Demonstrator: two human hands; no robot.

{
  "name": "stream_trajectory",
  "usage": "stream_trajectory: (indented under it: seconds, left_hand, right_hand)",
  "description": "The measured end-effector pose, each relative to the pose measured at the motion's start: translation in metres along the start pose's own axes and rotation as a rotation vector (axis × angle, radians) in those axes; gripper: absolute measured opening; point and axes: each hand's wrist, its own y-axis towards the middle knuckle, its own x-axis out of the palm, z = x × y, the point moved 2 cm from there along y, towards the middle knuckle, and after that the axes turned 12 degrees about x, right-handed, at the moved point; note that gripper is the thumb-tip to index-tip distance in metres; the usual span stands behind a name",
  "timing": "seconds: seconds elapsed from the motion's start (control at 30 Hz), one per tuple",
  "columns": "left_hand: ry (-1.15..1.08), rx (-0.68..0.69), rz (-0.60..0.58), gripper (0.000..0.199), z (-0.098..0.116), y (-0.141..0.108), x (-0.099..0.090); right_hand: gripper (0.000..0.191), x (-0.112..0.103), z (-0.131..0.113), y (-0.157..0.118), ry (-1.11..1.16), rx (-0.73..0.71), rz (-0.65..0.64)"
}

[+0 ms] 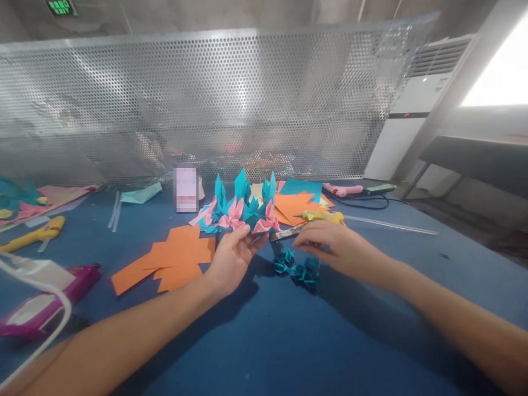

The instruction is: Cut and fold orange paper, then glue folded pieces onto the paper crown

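My left hand (233, 258) is closed around the lower edge of a folded-paper crown (243, 206), held a little above the table. Tall teal points rise from the crown, and pink folded flowers (232, 214) run along its front. My right hand (334, 245) hovers to the right with bent fingers and a gap at the thumb; nothing shows in it. Below and left of that hand lie several small teal paper flowers (305, 273). Just behind it rests a yellow glue gun (330, 217), a clear glue stick (391, 224) sticking out of its back.
Orange paper pieces (177, 256) lie at left, with more orange sheets (295, 206) behind the crown. A pink glue gun (342, 190) with a black cable lies at back right. At left are another yellow tool (35, 235) and a magenta device (78, 283). A perforated metal panel (231, 104) stands behind.
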Motion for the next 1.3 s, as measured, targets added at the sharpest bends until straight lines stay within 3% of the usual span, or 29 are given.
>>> stream_trajectory:
  seconds: [0.27, 0.4, 0.53, 0.73, 1.0, 1.1, 1.3]
  left_hand:
    - [0.054, 0.021, -0.002, 0.014, 0.0, 0.001, -0.001]
    - [0.046, 0.021, 0.003, 0.014, 0.001, 0.0, -0.001]
    - [0.043, 0.018, -0.012, 0.016, 0.001, 0.0, 0.0]
    - [0.033, 0.017, -0.018, 0.009, 0.0, 0.001, -0.002]
    - [0.02, 0.007, -0.034, 0.01, 0.0, 0.001, -0.003]
    - [0.024, -0.015, -0.027, 0.009, 0.0, 0.0, -0.002]
    - [0.012, 0.011, -0.021, 0.012, -0.001, 0.0, 0.002]
  right_hand:
    - [0.03, 0.02, -0.017, 0.017, -0.115, -0.183, -0.149]
    - [0.027, 0.023, -0.029, 0.021, -0.157, -0.188, -0.216]
    - [0.02, 0.021, -0.025, 0.022, -0.138, -0.118, -0.187]
    - [0.013, 0.026, -0.016, 0.023, -0.212, -0.188, -0.176]
    - [0.012, 0.023, -0.026, 0.027, -0.204, -0.246, -0.115]
    - [0.012, 0.009, -0.033, 0.03, -0.124, -0.265, -0.033]
    - [0.014, -0.01, -0.045, 0.046, -0.214, -0.342, 0.321]
